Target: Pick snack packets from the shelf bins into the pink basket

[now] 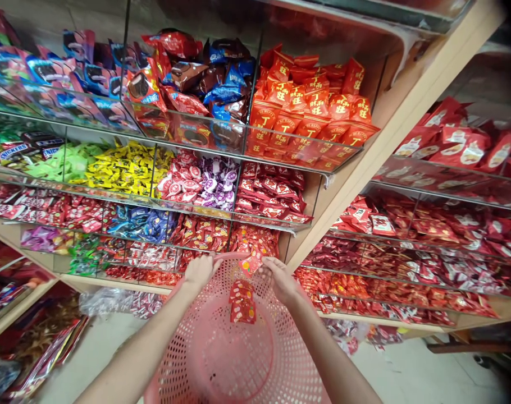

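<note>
My left hand (200, 271) is closed on the far rim of a pink plastic basket (183, 342), a round one with holes in its wall. Over the same rim, further right, my right hand (277, 277) pinches a small red candy packet (251, 264) with coloured spots. Inside the basket lie a few similar red candy packets (242, 303) against the far wall. Just beyond the rim, a shelf compartment holds loose red candy packets (255, 240) of like colour.
Tiered shelves with clear dividers hold yellow candies (123, 168), purple-wrapped candies (219, 182) and large red packets (308, 106). A wooden post (390, 146) slants between two shelf units. Plastic bags (106, 303) lie under the left shelf, above the tiled floor (108, 336).
</note>
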The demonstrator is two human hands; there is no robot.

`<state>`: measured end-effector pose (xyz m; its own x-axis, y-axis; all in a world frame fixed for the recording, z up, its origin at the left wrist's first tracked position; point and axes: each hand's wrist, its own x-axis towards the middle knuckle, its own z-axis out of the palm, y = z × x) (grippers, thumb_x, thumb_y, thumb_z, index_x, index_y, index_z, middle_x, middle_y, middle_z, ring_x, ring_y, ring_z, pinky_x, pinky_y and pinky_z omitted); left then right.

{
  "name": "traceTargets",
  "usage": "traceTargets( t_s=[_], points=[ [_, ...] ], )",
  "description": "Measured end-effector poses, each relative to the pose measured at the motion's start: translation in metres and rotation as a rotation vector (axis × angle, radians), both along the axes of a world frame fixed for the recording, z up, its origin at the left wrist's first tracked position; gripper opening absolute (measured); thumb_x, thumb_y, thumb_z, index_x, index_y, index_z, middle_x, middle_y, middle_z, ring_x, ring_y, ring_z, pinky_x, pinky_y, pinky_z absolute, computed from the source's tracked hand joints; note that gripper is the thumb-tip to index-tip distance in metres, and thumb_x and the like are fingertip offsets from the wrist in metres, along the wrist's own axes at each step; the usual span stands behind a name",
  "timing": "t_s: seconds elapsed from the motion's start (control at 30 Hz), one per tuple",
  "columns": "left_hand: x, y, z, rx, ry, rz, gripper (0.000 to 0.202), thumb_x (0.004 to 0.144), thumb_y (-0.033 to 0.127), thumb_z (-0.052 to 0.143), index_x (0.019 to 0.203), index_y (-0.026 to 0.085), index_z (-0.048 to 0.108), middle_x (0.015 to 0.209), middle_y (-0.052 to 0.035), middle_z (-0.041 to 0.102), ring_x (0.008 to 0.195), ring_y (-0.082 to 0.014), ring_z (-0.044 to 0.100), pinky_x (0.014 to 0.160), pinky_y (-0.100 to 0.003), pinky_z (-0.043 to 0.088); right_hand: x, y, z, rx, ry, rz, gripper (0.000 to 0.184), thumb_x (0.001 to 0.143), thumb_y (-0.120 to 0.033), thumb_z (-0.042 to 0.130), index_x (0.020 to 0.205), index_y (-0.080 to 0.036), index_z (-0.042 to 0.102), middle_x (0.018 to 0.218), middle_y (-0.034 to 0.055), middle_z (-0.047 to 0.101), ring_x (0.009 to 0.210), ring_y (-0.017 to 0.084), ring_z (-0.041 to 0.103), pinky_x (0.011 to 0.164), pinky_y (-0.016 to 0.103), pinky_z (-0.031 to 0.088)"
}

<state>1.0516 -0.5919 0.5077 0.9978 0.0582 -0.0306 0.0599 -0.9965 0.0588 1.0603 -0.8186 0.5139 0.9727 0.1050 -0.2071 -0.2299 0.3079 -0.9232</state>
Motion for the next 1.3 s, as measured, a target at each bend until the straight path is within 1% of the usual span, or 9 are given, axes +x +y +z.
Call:
traceTargets(
  t_s=[0.23,0.37,0.47,0.63,0.8,0.93,1.07,1.17,1.3],
  points=[
    [0.000,-0.001,0.002,-0.013,0.012,0.006,0.054,0.089,0.051,0.025,0.115,0.013,0.053,0.090,-0.0165,0.067,0.087,-0.0282,0.065,0.072,-0.035,0.048,-0.001,0.002,-0.007,0.158,0.048,0.153,0.027,0.073,-0.046,0.061,0.081,-0.021,0.057,0.091,0.0059,0.068,0.083,0.019,0.063,0.071,0.035,0.051],
    [-0.001,-0.003,0.006,-0.030,0.040,0.022,0.055,0.089,0.051,0.025,0.117,0.013,0.053,0.093,-0.0185,0.067,0.091,-0.0277,0.064,0.075,-0.035,0.047,0.001,0.003,-0.015,0.149,0.138,0.167,0.025,0.080,-0.044,0.051,0.079,-0.020,0.057,0.083,0.0061,0.068,0.077,0.018,0.063,0.071,0.035,0.051],
    [-0.001,-0.003,0.008,-0.039,0.058,0.030,0.056,0.089,0.052,0.024,0.116,0.013,0.054,0.094,-0.0192,0.066,0.092,-0.0275,0.063,0.076,-0.035,0.046,0.002,0.003,-0.018,0.108,0.188,0.121,0.020,0.080,-0.042,0.051,0.079,-0.022,0.055,0.079,0.0016,0.066,0.068,0.014,0.061,0.067,0.029,0.051],
    [0.001,-0.002,0.006,-0.029,0.053,0.014,0.057,0.089,0.053,0.024,0.116,0.014,0.054,0.093,-0.0189,0.067,0.092,-0.0268,0.063,0.078,-0.036,0.046,-0.004,0.002,-0.014,0.002,0.266,0.167,0.035,0.074,-0.055,0.056,0.087,-0.022,0.058,0.077,-0.0001,0.065,0.058,0.012,0.056,0.054,0.024,0.048],
    [0.001,-0.001,0.004,-0.003,0.010,-0.007,0.058,0.089,0.053,0.018,0.112,0.013,0.056,0.088,-0.0170,0.068,0.086,-0.0280,0.065,0.072,-0.036,0.047,-0.013,0.009,-0.010,-0.046,0.264,0.260,0.043,0.056,-0.038,0.077,0.090,-0.022,0.057,0.084,-0.0014,0.064,0.071,0.012,0.059,0.060,0.022,0.046],
    [0.001,-0.004,0.005,0.010,-0.002,-0.004,0.059,0.090,0.051,0.019,0.110,0.011,0.057,0.088,-0.0176,0.067,0.086,-0.0285,0.065,0.070,-0.036,0.048,-0.018,0.023,-0.020,-0.289,0.047,0.384,0.049,0.061,-0.032,0.071,0.106,-0.022,0.052,0.092,0.0004,0.063,0.076,0.015,0.060,0.067,0.028,0.048],
    [0.002,-0.006,0.008,0.010,-0.001,-0.009,0.060,0.090,0.050,0.016,0.107,0.012,0.059,0.086,-0.0171,0.068,0.084,-0.0292,0.065,0.069,-0.036,0.048,-0.018,0.038,-0.026,-0.840,-0.475,0.572,0.061,0.065,-0.024,0.064,0.123,-0.017,0.046,0.110,0.0089,0.060,0.099,0.023,0.057,0.088,0.038,0.043],
    [0.001,-0.005,0.009,0.011,-0.004,-0.003,0.058,0.090,0.049,0.018,0.109,0.012,0.059,0.088,-0.0178,0.067,0.085,-0.0287,0.065,0.070,-0.036,0.048,-0.019,0.050,-0.024,-1.198,-0.816,0.769,0.065,0.068,-0.027,0.065,0.129,-0.017,0.042,0.123,0.0136,0.052,0.113,0.028,0.048,0.096,0.042,0.036],
    [0.000,-0.004,0.010,0.011,0.000,0.021,0.057,0.091,0.049,0.021,0.115,0.011,0.056,0.093,-0.0193,0.066,0.089,-0.0275,0.064,0.076,-0.036,0.047,-0.021,0.068,-0.025,-1.393,-1.020,0.879,0.059,0.074,-0.030,0.063,0.127,-0.018,0.042,0.117,0.0120,0.054,0.107,0.026,0.050,0.093,0.040,0.038]
  ],
)
